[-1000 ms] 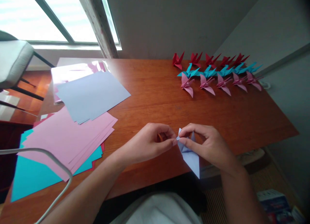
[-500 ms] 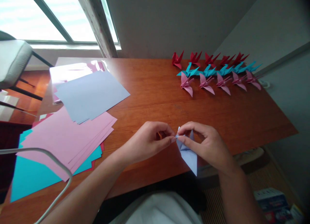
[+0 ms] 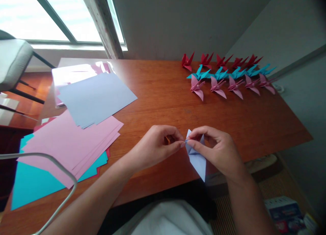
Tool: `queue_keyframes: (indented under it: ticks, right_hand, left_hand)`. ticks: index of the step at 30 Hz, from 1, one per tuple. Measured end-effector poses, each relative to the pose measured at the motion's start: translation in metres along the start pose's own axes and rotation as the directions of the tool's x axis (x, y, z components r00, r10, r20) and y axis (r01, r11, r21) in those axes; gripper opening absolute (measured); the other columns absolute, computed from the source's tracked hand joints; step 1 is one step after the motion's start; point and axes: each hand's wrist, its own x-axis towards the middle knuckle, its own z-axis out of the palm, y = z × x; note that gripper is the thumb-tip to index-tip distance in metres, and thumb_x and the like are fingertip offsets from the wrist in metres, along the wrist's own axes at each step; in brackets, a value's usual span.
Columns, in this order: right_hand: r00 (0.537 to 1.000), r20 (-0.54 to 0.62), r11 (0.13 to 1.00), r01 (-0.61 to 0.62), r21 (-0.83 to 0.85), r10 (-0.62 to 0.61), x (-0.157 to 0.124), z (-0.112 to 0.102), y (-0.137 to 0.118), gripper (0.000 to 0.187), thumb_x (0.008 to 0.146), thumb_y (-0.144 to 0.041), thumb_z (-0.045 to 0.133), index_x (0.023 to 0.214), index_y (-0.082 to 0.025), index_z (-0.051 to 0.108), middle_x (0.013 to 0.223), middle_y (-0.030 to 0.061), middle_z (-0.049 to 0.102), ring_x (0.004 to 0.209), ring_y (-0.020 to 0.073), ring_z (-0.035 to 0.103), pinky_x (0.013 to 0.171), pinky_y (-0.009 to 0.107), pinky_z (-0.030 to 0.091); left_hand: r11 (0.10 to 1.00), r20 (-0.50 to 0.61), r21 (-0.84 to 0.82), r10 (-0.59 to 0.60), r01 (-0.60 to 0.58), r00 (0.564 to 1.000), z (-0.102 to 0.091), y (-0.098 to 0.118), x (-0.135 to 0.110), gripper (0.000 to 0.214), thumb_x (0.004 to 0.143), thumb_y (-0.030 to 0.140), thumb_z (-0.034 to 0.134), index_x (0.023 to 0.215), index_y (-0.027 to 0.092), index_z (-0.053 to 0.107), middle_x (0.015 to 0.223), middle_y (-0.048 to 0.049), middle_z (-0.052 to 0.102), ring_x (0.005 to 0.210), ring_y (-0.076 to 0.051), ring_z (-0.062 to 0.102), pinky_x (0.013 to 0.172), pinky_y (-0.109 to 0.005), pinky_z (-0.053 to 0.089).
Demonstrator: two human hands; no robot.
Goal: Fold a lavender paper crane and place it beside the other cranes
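Folded lavender paper (image 3: 198, 160) is held just over the near edge of the surface (image 3: 165, 102), long point hanging toward the lap. Both hands are closed on it: left hand (image 3: 155, 150) pinches the thin tip up top, right hand (image 3: 219, 150) pinches the body right beside it (fingertips almost touching). Risk, my read: the tip is narrow, so a hard or off-axis tug could tear it or skew the crease. Lavender sheets (image 3: 95, 99) and pink sheets (image 3: 68, 143) lie to the left, paper cranes (image 3: 229, 77) far right.
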Motion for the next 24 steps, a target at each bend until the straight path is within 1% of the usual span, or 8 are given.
queue_keyframes:
  ticks: [3, 7, 11, 17, 24]
  right_hand:
    - [1.0, -0.026, 1.0, -0.008, 0.013, 0.009, 0.0, 0.002, -0.001, 0.009, 0.081, -0.025, 0.075, 0.089, -0.023, 0.07, 0.085, 0.0011, 0.072, 0.079, 0.017, 0.067, 0.074, 0.029, 0.055]
    - [0.999, -0.035, 1.0, -0.024, 0.011, 0.024, 0.0, 0.003, -0.006, 0.009, 0.081, -0.023, 0.075, 0.088, -0.023, 0.07, 0.085, 0.0014, 0.072, 0.08, 0.0172, 0.067, 0.074, 0.03, 0.056]
    - [0.999, -0.047, 1.0, -0.024, 0.006, 0.024, 0.0, 0.004, -0.005, 0.007, 0.081, -0.023, 0.074, 0.086, -0.022, 0.07, 0.084, 0.0021, 0.072, 0.079, 0.0175, 0.067, 0.072, 0.03, 0.056]
    - [0.998, -0.062, 0.998, -0.011, 0.059, 0.015, 0.0, 0.007, 0.0, 0.007, 0.081, -0.023, 0.074, 0.086, -0.023, 0.07, 0.082, 0.0013, 0.071, 0.075, 0.0164, 0.067, 0.068, 0.028, 0.056]
    - [0.995, -0.102, 1.0, 0.019, -0.021, -0.021, -0.001, 0.011, -0.003, 0.002, 0.082, -0.024, 0.071, 0.082, -0.022, 0.07, 0.08, 0.0022, 0.072, 0.074, 0.0173, 0.065, 0.066, 0.029, 0.054]
  left_hand:
    - [1.0, -0.013, 0.012, -0.003, 0.004, 1.0, 0.001, -0.001, 0.0, 0.015, 0.089, 0.026, 0.063, 0.082, 0.015, 0.071, 0.072, 0.0005, 0.068, 0.062, -0.009, 0.055, 0.058, -0.019, 0.042]
    - [1.0, -0.031, 0.021, 0.0, 0.0, 1.0, 0.001, -0.001, 0.0, 0.015, 0.089, 0.026, 0.063, 0.08, 0.015, 0.071, 0.072, 0.0007, 0.069, 0.061, -0.008, 0.055, 0.057, -0.019, 0.041]
    - [1.0, -0.03, 0.005, 0.008, -0.007, 1.0, 0.001, 0.0, 0.0, 0.015, 0.088, 0.025, 0.064, 0.08, 0.015, 0.071, 0.071, 0.0012, 0.068, 0.06, -0.008, 0.054, 0.057, -0.019, 0.041]
    - [1.0, -0.036, 0.001, 0.005, -0.005, 0.999, 0.002, 0.0, 0.0, 0.014, 0.088, 0.025, 0.064, 0.08, 0.015, 0.071, 0.07, 0.0009, 0.068, 0.06, -0.009, 0.054, 0.056, -0.019, 0.041]
    - [1.0, -0.053, -0.006, 0.013, -0.013, 0.999, 0.003, 0.0, 0.001, 0.016, 0.088, 0.027, 0.064, 0.079, 0.015, 0.07, 0.071, 0.0003, 0.068, 0.061, -0.01, 0.056, 0.057, -0.02, 0.041]
